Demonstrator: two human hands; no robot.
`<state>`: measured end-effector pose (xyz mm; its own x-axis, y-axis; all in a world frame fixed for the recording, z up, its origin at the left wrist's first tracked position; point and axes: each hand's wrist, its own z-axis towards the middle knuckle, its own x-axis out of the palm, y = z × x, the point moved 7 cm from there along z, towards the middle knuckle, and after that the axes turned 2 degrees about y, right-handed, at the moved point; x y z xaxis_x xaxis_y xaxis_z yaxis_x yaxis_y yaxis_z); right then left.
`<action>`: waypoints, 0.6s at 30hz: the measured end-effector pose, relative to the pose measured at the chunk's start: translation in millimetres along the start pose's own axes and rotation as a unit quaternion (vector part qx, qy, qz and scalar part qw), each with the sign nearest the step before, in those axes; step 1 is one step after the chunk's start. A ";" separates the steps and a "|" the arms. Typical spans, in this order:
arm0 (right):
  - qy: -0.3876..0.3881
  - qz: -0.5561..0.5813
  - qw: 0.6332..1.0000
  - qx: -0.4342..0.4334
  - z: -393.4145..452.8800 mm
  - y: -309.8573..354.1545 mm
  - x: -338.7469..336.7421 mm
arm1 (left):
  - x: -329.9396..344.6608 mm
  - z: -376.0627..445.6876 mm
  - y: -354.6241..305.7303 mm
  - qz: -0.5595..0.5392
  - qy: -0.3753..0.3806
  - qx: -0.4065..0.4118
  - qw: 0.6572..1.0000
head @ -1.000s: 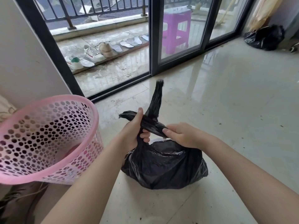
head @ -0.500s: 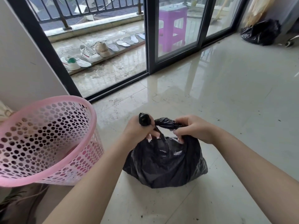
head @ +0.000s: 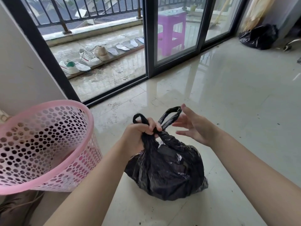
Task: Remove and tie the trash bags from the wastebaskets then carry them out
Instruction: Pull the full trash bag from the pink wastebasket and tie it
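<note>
Trash bag (head: 166,168), black, sits on the tile floor (head: 236,111) at lower centre, beside the pink wastebasket (head: 44,144) at left. Left hand (head: 140,134) is clenched on the crossed handles at the neck. Right hand (head: 193,128) has just let go of its loop, fingers spread wide. First cross looks pulled down; knot likely unfinished. Second black bag (head: 259,37) waits upper right.

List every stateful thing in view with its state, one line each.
black trash bag: on floor, neck gathered, two loops sticking up
left hand: clenched on the bag's neck
right hand: open, fingers spread, beside one loop
pink wastebasket: tilted, no liner
second black bag: on floor, far corner
sliding door: partly open
</note>
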<state>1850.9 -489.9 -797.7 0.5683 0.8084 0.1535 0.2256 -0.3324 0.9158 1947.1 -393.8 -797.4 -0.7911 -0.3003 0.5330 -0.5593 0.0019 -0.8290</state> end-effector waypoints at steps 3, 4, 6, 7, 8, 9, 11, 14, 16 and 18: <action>-0.054 0.066 0.996 -0.018 2.2 5.8 2.1 | 14.2 -1.7 6.7 0.063 0.054 -0.018 0.996; -0.075 0.137 0.987 -0.027 2.9 6.6 0.3 | 18.2 -2.5 6.9 0.064 0.066 -0.015 0.996; -0.084 0.308 0.946 -0.048 4.6 8.8 -2.9 | 17.7 -0.2 4.6 0.016 0.051 0.003 0.999; -0.084 0.373 0.922 -0.065 5.1 12.3 -5.1 | 14.2 2.5 1.1 -0.041 0.028 0.027 0.998; -0.090 0.416 0.901 -0.081 5.1 16.8 -8.1 | 8.9 4.1 -3.5 -0.107 -0.005 0.061 0.992; -0.102 0.436 0.889 -0.094 5.7 20.4 -12.8 | 1.3 5.4 -7.5 -0.168 -0.040 0.100 0.980; -0.125 0.406 0.899 -0.105 6.5 24.3 -24.1 | -10.9 4.4 -12.3 -0.245 -0.082 0.139 0.956; -0.175 0.262 0.944 -0.100 7.1 11.7 -52.9 | -35.0 0.7 -5.7 -0.169 -0.119 0.100 0.973; -0.238 0.174 0.952 -0.079 2.7 -11.1 -83.9 | -62.8 -7.1 3.3 -0.005 -0.172 0.073 0.982; -0.311 0.105 0.943 -0.044 -7.7 -38.3 -117.1 | -92.5 -16.5 18.5 0.174 -0.232 0.049 0.956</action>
<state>1769.7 -568.1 -847.8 0.9540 0.2780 0.1126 0.0048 -0.3895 0.9210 2005.8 -350.3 -859.3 -0.7169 -0.6886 0.1094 -0.2392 0.0955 -0.9663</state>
